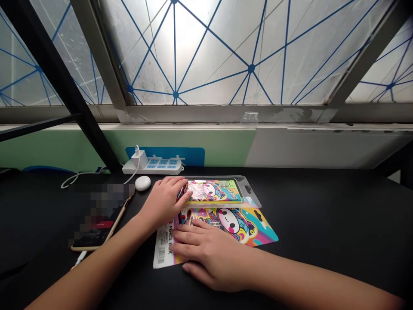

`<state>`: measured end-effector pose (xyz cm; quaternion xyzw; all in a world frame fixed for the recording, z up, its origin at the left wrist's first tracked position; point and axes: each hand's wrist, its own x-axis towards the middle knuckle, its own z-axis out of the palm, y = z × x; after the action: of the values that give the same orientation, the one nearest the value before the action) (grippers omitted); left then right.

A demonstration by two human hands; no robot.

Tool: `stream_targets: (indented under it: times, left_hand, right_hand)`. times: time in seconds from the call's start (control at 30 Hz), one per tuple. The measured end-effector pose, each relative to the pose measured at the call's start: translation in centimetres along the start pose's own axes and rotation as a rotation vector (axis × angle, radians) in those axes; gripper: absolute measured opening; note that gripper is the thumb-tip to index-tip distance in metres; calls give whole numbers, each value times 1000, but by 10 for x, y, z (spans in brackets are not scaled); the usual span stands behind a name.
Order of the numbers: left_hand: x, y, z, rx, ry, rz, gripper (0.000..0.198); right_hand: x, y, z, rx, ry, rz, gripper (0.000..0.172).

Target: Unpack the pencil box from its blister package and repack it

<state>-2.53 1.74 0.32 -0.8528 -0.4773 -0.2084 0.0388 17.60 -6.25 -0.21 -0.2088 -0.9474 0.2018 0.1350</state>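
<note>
A colourful cartoon pencil box [214,191] lies inside its clear plastic blister pack [250,192] on the black desk. My left hand [164,201] grips the box's left end, fingers curled over it. In front of it lies the printed backing card [254,227], marked "pencil box" with a barcode. My right hand [209,252] rests flat on the card's left half, fingers stretched out and pressing it down.
A phone [97,230] lies on the black desk [329,215] at the left, partly blurred. A white power strip [158,165] with a plugged charger and cable sits by the wall, a small white oval case [143,183] beside it. A window sill runs behind.
</note>
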Motion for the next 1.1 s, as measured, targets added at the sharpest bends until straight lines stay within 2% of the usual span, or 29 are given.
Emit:
stream_targets:
  times: [0.23,0.4,0.57,0.63,0.77,0.9,0.97,1.03,1.1]
  left_hand:
    - [0,9,5,61,-59,-116,37]
    - [1,16,5,116,-60,-121,37]
    - [1,11,7,130,-60,-100,39]
    - [1,9,8,124,-50,-85,41]
    - [-1,8,7,110,-42,-51,46]
    - [-3,8,4,92,-57,-43,54]
    - [-5,7,3,93,-76,-30,65]
    - [-6,4,2,92,-106,7,84]
    - [-7,0,1,80,-141,50,101]
  right_hand:
    - [3,2,6,128,-13,117,42]
    - [4,6,5,130,-9,80,41]
    - [9,9,6,78,30,61,36]
    - [13,11,9,14,97,42,31]
    - [14,17,14,-189,336,48,18]
    - [5,31,-7,-410,488,105,31]
    - [-2,43,-27,-478,475,237,31]
    - [-10,59,-47,-467,411,439,27]
    - [-16,77,-62,-433,372,523,25]
